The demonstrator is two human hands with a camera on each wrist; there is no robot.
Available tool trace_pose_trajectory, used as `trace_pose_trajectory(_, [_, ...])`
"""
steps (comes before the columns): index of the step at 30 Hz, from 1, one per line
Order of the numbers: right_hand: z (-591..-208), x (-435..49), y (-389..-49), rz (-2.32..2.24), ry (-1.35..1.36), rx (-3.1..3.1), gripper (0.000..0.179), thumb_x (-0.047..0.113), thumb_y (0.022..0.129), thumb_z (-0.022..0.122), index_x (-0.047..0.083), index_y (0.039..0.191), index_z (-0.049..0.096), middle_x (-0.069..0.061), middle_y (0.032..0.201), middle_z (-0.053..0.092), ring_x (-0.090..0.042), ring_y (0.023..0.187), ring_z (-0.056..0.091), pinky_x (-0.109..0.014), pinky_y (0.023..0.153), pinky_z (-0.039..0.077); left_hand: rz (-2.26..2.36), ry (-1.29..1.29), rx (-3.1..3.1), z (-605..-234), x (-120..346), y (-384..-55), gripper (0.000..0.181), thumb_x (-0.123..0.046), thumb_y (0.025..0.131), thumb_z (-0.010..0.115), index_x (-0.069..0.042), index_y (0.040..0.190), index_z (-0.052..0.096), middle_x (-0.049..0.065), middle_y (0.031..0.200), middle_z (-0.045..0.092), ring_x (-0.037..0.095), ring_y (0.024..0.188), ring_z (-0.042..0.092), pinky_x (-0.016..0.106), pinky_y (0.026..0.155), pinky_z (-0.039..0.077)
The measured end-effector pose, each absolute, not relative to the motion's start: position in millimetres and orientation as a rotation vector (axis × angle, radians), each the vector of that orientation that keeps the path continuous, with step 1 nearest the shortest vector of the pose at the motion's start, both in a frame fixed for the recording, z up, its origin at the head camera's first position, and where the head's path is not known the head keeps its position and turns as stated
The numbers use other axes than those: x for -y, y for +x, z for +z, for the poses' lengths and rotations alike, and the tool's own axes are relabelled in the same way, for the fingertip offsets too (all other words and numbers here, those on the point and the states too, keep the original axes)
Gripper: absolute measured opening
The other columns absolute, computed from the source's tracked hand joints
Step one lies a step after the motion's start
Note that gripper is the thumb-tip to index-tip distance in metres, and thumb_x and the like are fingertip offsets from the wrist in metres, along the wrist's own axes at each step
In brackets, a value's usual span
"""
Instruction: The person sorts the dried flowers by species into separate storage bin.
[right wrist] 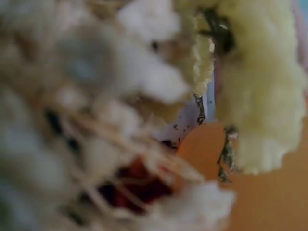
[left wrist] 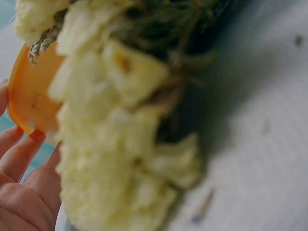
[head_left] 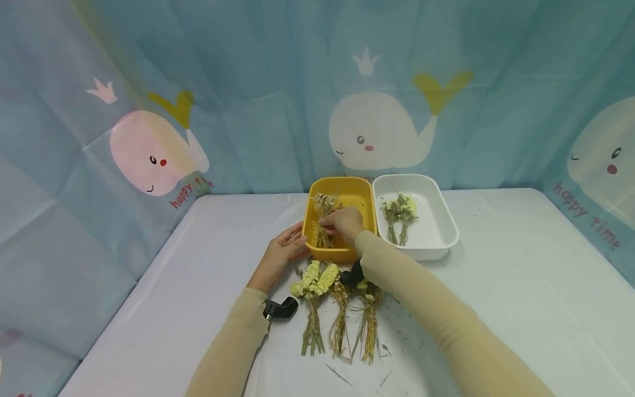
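Observation:
Inside the yellow tray (head_left: 354,190), my right hand (head_left: 346,222) pinches a small bunch of dried flowers (head_left: 324,203) by its stems, the pale heads pointing away from me. My left hand (head_left: 279,255) rests against the tray's near left side, fingers fairly straight on the rim; the left wrist view has its fingers (left wrist: 19,154) touching the tray wall. In front of the tray lie a pale yellow flower bunch (head_left: 313,281), a brownish bunch (head_left: 340,317) and another tied bunch (head_left: 370,320), partly covered by the right wrist's camera. Blurred blossoms fill the right wrist view and hide that hand.
A white tray (head_left: 439,223) stands against the yellow one's right side, with small dried flower bunches (head_left: 399,212) in its left half. Loose stem bits (head_left: 339,375) are scattered on the white tablecloth (head_left: 208,264). Behind the table hangs a blue whale-print curtain (head_left: 258,110).

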State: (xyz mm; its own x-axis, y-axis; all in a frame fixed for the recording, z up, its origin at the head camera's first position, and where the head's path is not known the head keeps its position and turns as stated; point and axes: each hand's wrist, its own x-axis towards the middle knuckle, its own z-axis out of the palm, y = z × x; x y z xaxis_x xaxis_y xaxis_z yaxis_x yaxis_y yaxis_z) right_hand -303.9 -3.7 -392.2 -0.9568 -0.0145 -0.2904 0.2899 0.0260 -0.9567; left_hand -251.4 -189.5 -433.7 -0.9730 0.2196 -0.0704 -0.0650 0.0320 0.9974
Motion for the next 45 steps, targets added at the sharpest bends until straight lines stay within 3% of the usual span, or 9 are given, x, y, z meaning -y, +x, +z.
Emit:
trace_pose_trajectory(7, [-397, 4, -308, -2.018, 0.294, -2.050, 0.027, 0.002, 0.086, 0.076, -0.009, 0.111, 0.072, -0.020, 0.106, 0.074, -0.011, 0.064, 0.070, -0.023, 0.064, 0.064, 2.045, 0.149, -2.112, -434, 190, -253, 0.059, -0.028, 0.098, 0.064, -0.021, 0.153, 0.042, 0.008, 0.157, 0.043, 0.026, 0.140, 0.048, 0.035, 0.105, 0.055])
trace_pose_trajectory(18, [-402, 2, -306, -1.965, 0.295, -2.067, 0.027, 0.001, 0.086, 0.076, -0.009, 0.110, 0.072, -0.021, 0.106, 0.075, -0.026, 0.087, 0.076, -0.025, 0.067, 0.065, 2.070, 0.170, -2.073, -437, 188, -252, 0.058, -0.023, 0.100, 0.062, -0.017, 0.154, 0.040, 0.010, 0.157, 0.042, 0.028, 0.142, 0.046, 0.039, 0.108, 0.053])
trace_pose_trajectory(25, [-391, -4, -306, -1.903, 0.237, -2.096, 0.027, 0.001, 0.087, 0.075, -0.009, 0.111, 0.072, -0.020, 0.102, 0.076, -0.026, 0.088, 0.076, -0.032, 0.078, 0.066, 2.080, 0.180, -2.064, -436, 186, -251, 0.058, -0.023, 0.100, 0.062, -0.017, 0.154, 0.040, 0.010, 0.157, 0.042, 0.029, 0.141, 0.047, 0.040, 0.107, 0.054])
trace_pose_trajectory(32, [-363, -14, -294, -1.866, 0.052, -2.051, 0.032, 0.004, 0.096, 0.064, -0.010, 0.125, 0.064, -0.027, 0.125, 0.066, -0.035, 0.114, 0.068, -0.041, 0.100, 0.057, 2.083, 0.152, -2.074, -434, 187, -252, 0.058, -0.023, 0.099, 0.063, -0.018, 0.153, 0.042, 0.009, 0.156, 0.043, 0.028, 0.140, 0.048, 0.039, 0.107, 0.054])
trace_pose_trajectory(36, [-350, -27, -277, -1.853, -0.027, -2.016, 0.038, 0.005, 0.096, 0.064, -0.010, 0.131, 0.060, -0.028, 0.132, 0.062, -0.037, 0.122, 0.063, -0.043, 0.104, 0.054, 2.084, 0.154, -2.066, -433, 187, -252, 0.059, -0.023, 0.099, 0.063, -0.017, 0.153, 0.041, 0.011, 0.157, 0.042, 0.028, 0.141, 0.047, 0.039, 0.108, 0.053])
trace_pose_trajectory(42, [-340, -54, -246, -1.888, -0.013, -2.004, 0.036, 0.008, 0.091, 0.072, -0.004, 0.124, 0.067, -0.019, 0.117, 0.072, -0.027, 0.107, 0.072, -0.036, 0.096, 0.060, 2.083, 0.160, -2.072, -434, 187, -252, 0.058, -0.022, 0.099, 0.063, -0.017, 0.153, 0.042, 0.010, 0.158, 0.041, 0.027, 0.141, 0.047, 0.035, 0.107, 0.054])
trace_pose_trajectory(45, [-338, -68, -235, -1.898, -0.048, -1.986, 0.036, 0.007, 0.092, 0.071, -0.004, 0.126, 0.066, -0.013, 0.110, 0.075, -0.021, 0.101, 0.074, -0.038, 0.098, 0.059, 2.073, 0.166, -2.082, -435, 188, -253, 0.058, -0.023, 0.099, 0.063, -0.017, 0.153, 0.041, 0.009, 0.158, 0.041, 0.027, 0.141, 0.046, 0.034, 0.106, 0.054])
